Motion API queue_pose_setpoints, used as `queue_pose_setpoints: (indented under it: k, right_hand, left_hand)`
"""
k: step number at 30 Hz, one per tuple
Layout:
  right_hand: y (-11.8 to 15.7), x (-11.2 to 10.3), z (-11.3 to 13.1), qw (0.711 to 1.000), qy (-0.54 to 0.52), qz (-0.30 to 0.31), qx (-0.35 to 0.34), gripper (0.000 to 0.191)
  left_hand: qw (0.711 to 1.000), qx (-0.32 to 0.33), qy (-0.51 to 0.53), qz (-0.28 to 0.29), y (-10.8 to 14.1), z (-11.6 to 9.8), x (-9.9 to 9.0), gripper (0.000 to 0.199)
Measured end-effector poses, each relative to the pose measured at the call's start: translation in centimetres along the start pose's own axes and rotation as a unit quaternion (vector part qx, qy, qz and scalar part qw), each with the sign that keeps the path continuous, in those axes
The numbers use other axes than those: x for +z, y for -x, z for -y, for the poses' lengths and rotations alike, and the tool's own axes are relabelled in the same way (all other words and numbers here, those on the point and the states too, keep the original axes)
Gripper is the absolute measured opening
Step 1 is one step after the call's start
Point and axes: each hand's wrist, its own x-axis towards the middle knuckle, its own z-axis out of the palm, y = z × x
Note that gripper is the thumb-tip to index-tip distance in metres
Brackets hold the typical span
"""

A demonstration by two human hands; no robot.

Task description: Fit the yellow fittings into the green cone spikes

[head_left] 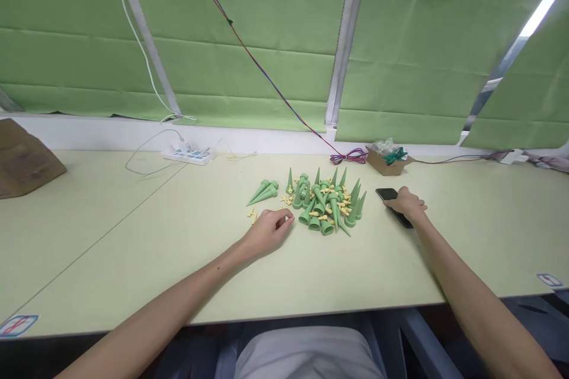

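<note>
My left hand (269, 231) rests on the table with its fingers loosely curled, and nothing shows in them. Just right of it lies a heap of green plastic cone spikes (334, 204), some upright and some on their sides, with small yellow plastic pieces (344, 209) strewn among them. A few more green spikes (264, 190) lie apart, beyond my left hand. Close to that hand are a few loose yellow pieces (252, 214). On the right, my right hand (408, 202) grips the edge of a black phone (387, 193) lying on the table; its fingers partly cover the phone.
A small cardboard box (387, 166) with clear plastic and something dark green stands at the back. Near it is a coiled red-and-blue wire (349, 156). A white power strip (189, 155) lies back left, and brown cardboard (26, 160) at far left. Green blinds (249, 83) hang behind.
</note>
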Motion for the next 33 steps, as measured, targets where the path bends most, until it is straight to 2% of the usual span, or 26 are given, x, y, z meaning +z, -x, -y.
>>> queue_pose_setpoints:
  k: [6,15,16,18,21,23,27,33]
  right_hand:
    - [0.4,0.0,0.1,0.999,-0.019,0.002,0.036,0.055]
    - [1.7,0.8,0.0,0.998,-0.029,-0.058,-0.014,0.064]
    - [2.1,1.0,0.2,0.996,-0.032,-0.074,-0.035,0.064]
    - [2.9,1.7,0.8,0.984,-0.058,-0.108,-0.129,0.061]
    - [4.1,2.7,2.2,0.939,-0.126,-0.126,-0.293,0.046]
    - [4.7,3.0,2.9,0.915,-0.158,-0.117,-0.352,0.039]
    - [5.6,2.4,2.3,0.919,-0.147,-0.102,-0.351,0.039]
    - [7.3,0.8,-3.0,0.956,-0.101,-0.112,-0.253,0.059]
  left_hand:
    - [1.000,0.009,-0.001,0.011,-0.1,-0.2,-0.1,0.030]
    - [1.000,0.008,-0.004,0.014,-0.1,-0.1,-0.2,0.030]
    - [1.000,0.008,-0.007,0.013,-0.1,-0.1,-0.2,0.030]
    - [1.000,0.004,-0.012,0.014,-0.1,-0.1,-0.2,0.029]
    - [1.000,0.001,-0.018,0.013,-0.1,-0.2,-0.3,0.030]
    - [1.000,0.004,-0.019,0.014,0.0,-0.3,-0.4,0.030]
    - [1.000,0.012,-0.026,0.013,0.0,-0.3,-0.5,0.030]
    - [0.999,0.017,-0.018,0.030,0.0,-0.2,-0.3,0.030]
